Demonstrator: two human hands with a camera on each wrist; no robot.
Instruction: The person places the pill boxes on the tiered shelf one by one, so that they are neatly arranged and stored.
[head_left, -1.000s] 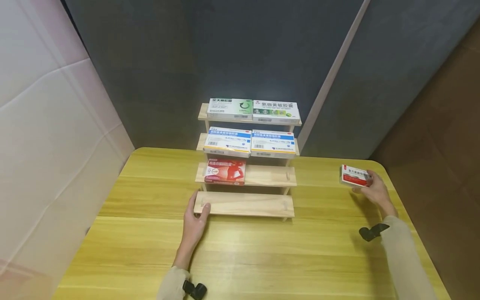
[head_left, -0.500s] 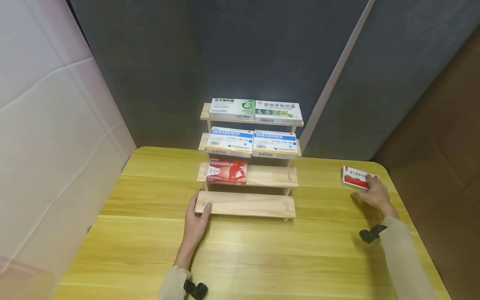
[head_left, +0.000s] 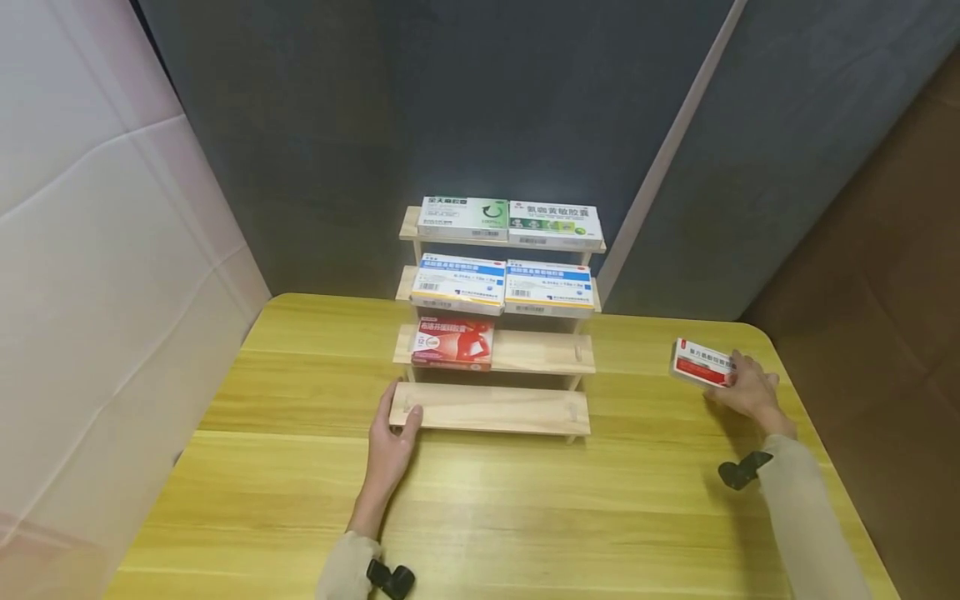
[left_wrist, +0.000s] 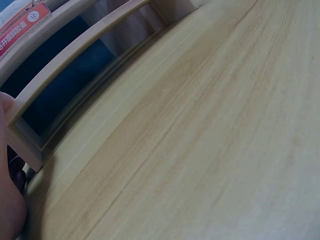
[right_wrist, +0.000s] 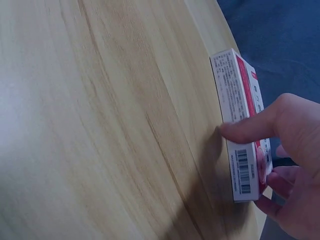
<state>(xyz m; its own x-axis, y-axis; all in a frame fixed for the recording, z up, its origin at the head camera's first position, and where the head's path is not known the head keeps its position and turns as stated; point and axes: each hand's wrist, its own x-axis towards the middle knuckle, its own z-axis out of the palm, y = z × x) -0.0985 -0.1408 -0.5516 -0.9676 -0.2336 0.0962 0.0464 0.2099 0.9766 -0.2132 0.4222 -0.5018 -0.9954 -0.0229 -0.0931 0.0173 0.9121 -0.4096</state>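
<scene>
My left hand (head_left: 392,446) grips the left end of the lowest step of a wooden tiered rack (head_left: 487,408), thumb on top. At the table's right side, my right hand (head_left: 750,390) holds a white and red medicine box (head_left: 701,363) by its right end. In the right wrist view the thumb presses the box's barcoded side (right_wrist: 239,165), with other fingers around the far side. A red medicine box (head_left: 452,343) lies on the left of the second step from the bottom. Above it lie two blue and white boxes (head_left: 459,282), and on top two green and white boxes (head_left: 463,217).
The rack stands on a yellow wood-grain table (head_left: 480,517). A dark grey curtain or panel (head_left: 337,167) rises behind it. White sheeting (head_left: 112,250) borders the left, and a brown panel (head_left: 885,317) the right.
The white and red box in my right hand has shifted slightly left and toward me, and its tilt has changed. My left hand stays on the rack.
</scene>
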